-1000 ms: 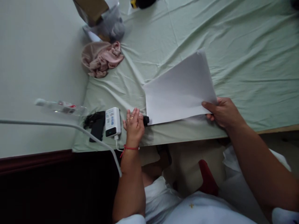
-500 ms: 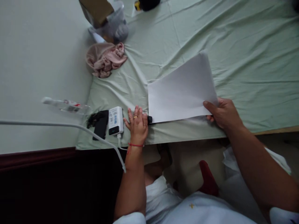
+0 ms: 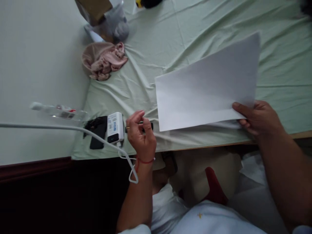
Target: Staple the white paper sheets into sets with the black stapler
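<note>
My right hand grips the lower right corner of a blank white sheet of paper, thumb on top and fingers below. The sheet is tilted, its right side raised above the bed. My left hand, with a ring and a red string bracelet, is curled around a dark, marker-like object left of the paper. The fingers hide most of that object; only its two ends show. Just left of this hand lies a white power bank with a cable plugged in.
A black phone and a clear bottle lie left of the power bank. Pink cloth and a plastic bag with a cardboard box are farther back. A grey cable crosses the foreground. Green sheeting covers the bed.
My right hand has drawn the paper rightward and raised it. My left hand, flat with fingers extended beside the paper before, has curled round the dark object. The view has shifted slightly.
</note>
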`<state>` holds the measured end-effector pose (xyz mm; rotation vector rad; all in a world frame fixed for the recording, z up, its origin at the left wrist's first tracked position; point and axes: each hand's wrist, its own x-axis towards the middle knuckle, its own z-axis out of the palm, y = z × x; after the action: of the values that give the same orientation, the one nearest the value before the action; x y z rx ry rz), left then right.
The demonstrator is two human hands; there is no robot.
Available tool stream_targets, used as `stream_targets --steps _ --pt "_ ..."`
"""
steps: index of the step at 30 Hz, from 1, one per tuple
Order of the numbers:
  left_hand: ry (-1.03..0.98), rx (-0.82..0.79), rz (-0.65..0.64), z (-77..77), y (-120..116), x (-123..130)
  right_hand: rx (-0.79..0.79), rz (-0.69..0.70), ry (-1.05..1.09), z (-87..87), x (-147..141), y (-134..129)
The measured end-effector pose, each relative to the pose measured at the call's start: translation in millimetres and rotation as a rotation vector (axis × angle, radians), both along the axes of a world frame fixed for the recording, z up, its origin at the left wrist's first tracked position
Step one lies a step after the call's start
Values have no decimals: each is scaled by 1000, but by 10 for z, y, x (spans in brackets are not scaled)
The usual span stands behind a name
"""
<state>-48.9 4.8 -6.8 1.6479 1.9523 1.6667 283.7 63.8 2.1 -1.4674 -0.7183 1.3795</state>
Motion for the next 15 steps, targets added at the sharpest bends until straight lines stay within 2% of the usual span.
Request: stream_targets --steps 4,7,10,12,15 --pt "-647 -106 -145 -3 8 237 3 -13 12 2 126 8" --pt "-899 -246 -238 -36 45 292 23 14 0 -57 194 10" --pt "-904 -423 -338 -79 57 316 72 54 -26 -127 242 -12" --pt "-812 -512 -371 -118 58 323 116 90 -104 -162 260 -35" --pt "-632 -539 -388 -169 62 321 117 132 -230 -193 268 -56"
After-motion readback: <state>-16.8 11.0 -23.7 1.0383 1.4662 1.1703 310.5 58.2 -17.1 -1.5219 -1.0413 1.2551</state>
